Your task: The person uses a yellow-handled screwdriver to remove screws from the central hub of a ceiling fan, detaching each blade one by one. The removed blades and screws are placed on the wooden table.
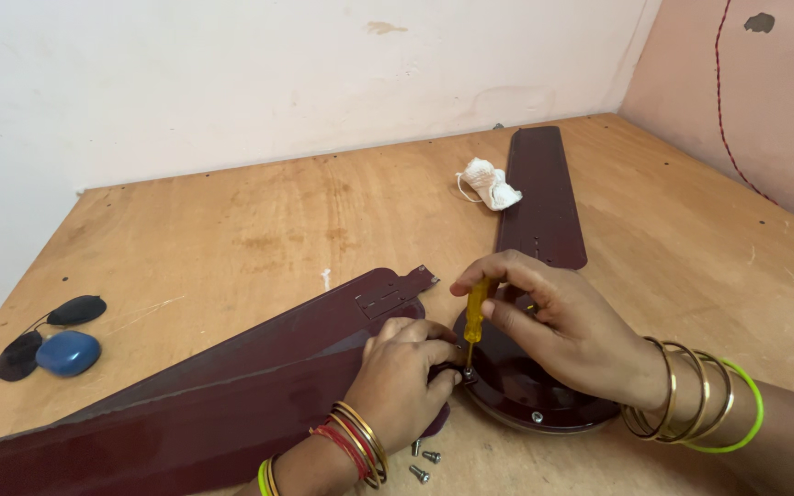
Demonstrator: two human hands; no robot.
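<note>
steadily, right hand (567,331) fingers pinch a yellow-handled screwdriver (475,317) upright; left hand (406,378) fingers curl, bracing the dark maroon metal fan blade (232,404).

Screwdriver, fan motor hub and blades on the desk (232,211).

Yellow-handled screwdriver (476,312) stands near upright, thin shaft down, tip at a screw where the near dark maroon blade (186,404) meets the round maroon motor hub (526,390). Hub lies flat, metal rim at its lower edge. Two blades fan out leftward, overlapping, one showing its bracket end (397,294). A third blade (544,197) runs away toward the far corner. Three loose silver screws (425,459) lie just in front of the hub.
</note>
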